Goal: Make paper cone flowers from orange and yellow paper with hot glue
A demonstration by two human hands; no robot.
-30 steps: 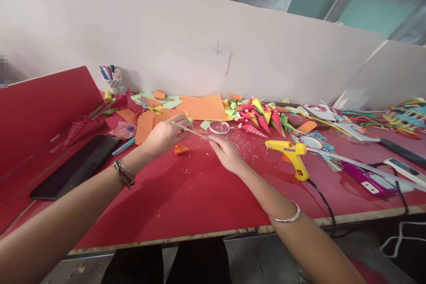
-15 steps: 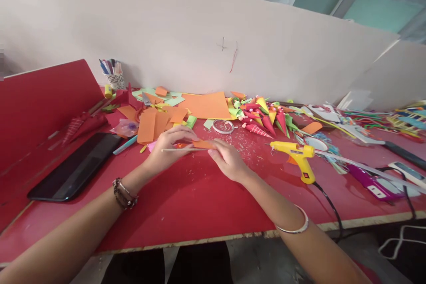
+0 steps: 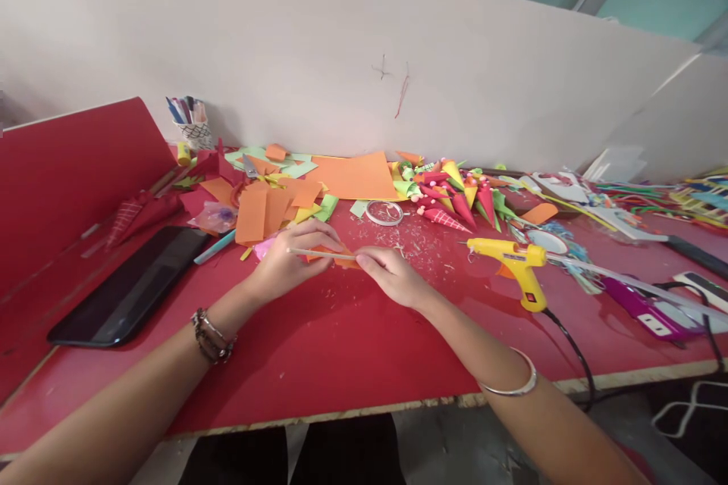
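Over the red tabletop [image 3: 318, 364], my two hands meet around a small piece of orange paper [image 3: 344, 262]. My left hand [image 3: 283, 264] curls its fingers over the paper's left part, partly hiding it. A thin white stick [image 3: 319, 253] runs across the front of that hand. My right hand [image 3: 393, 277] pinches the stick's right end and the paper's edge between thumb and fingers. To the right lies a yellow glue gun [image 3: 515, 265], apart from both hands.
A black phone [image 3: 128, 288] lies at left, near a pen cup [image 3: 193, 129]. Orange paper sheets [image 3: 356, 176], a tape roll [image 3: 384, 214] and several decorated paper cones [image 3: 447, 197] are at the back. A purple power strip [image 3: 648, 311] sits at right; paper scraps litter the middle.
The white stick has risen slightly and shifted right, now slanting across the left fingers. The orange paper has tipped lower behind it. The view has turned slightly.
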